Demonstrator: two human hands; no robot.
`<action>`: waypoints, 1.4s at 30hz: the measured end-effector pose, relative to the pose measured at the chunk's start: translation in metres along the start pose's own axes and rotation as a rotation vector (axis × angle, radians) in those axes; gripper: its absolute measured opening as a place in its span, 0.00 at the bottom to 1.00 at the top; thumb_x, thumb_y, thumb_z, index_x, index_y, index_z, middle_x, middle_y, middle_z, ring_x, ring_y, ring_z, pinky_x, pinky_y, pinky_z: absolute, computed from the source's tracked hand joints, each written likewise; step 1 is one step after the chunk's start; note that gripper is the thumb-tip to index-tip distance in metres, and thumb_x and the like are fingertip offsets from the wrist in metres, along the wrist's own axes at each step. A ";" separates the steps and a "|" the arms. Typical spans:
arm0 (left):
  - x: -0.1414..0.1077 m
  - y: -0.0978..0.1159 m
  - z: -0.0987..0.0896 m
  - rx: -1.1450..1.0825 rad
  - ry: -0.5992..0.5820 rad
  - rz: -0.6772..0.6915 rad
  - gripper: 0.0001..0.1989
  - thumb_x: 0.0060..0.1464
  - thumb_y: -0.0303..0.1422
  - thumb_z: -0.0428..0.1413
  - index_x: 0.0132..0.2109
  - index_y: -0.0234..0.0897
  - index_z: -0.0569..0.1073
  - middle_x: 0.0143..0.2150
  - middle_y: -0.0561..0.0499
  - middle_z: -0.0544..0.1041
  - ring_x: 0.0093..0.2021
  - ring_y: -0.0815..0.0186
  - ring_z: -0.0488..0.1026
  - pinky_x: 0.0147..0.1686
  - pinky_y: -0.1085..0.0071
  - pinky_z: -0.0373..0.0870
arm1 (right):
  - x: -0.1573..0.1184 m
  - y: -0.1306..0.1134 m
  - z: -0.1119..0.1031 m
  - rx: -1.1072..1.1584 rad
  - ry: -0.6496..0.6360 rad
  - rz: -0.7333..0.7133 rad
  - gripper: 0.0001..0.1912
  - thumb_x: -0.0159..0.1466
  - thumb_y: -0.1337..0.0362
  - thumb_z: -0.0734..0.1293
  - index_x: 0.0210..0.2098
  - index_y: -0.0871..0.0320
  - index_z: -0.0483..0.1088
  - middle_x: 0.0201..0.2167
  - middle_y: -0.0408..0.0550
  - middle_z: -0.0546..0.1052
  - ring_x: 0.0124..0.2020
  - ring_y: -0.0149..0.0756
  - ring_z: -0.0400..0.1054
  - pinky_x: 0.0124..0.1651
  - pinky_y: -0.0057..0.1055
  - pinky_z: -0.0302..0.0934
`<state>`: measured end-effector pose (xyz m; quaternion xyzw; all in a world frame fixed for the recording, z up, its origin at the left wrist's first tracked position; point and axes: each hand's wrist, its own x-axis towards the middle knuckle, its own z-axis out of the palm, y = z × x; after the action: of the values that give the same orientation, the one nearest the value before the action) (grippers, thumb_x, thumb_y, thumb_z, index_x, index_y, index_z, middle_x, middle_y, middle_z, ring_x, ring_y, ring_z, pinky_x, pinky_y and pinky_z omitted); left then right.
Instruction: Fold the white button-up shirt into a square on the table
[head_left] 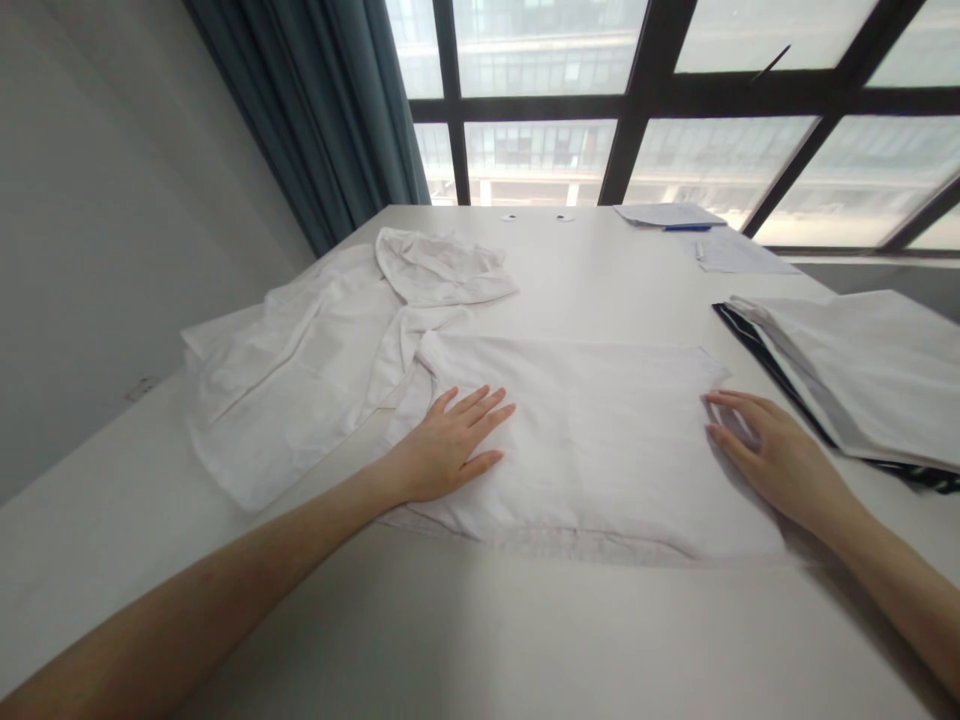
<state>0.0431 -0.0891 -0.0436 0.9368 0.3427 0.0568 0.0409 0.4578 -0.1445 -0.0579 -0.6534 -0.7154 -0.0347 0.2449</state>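
Head view: left hand (442, 448) lies flat, fingers spread, on the white cloth (600, 430) on the counter (562, 640); right hand (780, 462) sits partly open at its right edge, no fold visibly pinched. Risk: sideways drag could ruck the white cloth or shift the adjoining crumpled garment (300, 350).

Bright backlight from the window (555, 60), washed-out panes, soft hand shadows, slight blur, stretched edges

The left hand (444, 447) and right hand (780, 462) join 2 slim bare forearms (247, 580).
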 end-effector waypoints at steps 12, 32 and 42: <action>0.001 -0.002 0.000 -0.124 0.075 -0.035 0.23 0.67 0.39 0.45 0.65 0.40 0.64 0.69 0.44 0.62 0.70 0.56 0.56 0.67 0.48 0.49 | 0.002 -0.006 -0.007 -0.012 -0.035 0.155 0.24 0.63 0.49 0.58 0.53 0.55 0.68 0.31 0.51 0.77 0.32 0.48 0.72 0.38 0.45 0.65; 0.005 -0.043 -0.005 -0.033 0.401 -0.629 0.18 0.57 0.32 0.52 0.54 0.39 0.75 0.31 0.51 0.76 0.40 0.57 0.72 0.46 0.62 0.64 | 0.002 -0.012 -0.011 0.117 -0.080 0.240 0.31 0.60 0.43 0.60 0.54 0.58 0.69 0.28 0.48 0.78 0.27 0.41 0.71 0.39 0.38 0.63; 0.006 -0.045 -0.004 -0.199 0.448 -0.606 0.21 0.53 0.26 0.50 0.52 0.37 0.75 0.28 0.54 0.74 0.33 0.64 0.71 0.42 0.67 0.65 | 0.002 -0.015 -0.015 0.125 -0.113 0.264 0.28 0.61 0.50 0.60 0.57 0.57 0.66 0.31 0.49 0.78 0.30 0.43 0.72 0.39 0.37 0.61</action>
<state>0.0182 -0.0513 -0.0443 0.7488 0.5973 0.2784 0.0704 0.4485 -0.1505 -0.0399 -0.7261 -0.6368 0.0793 0.2469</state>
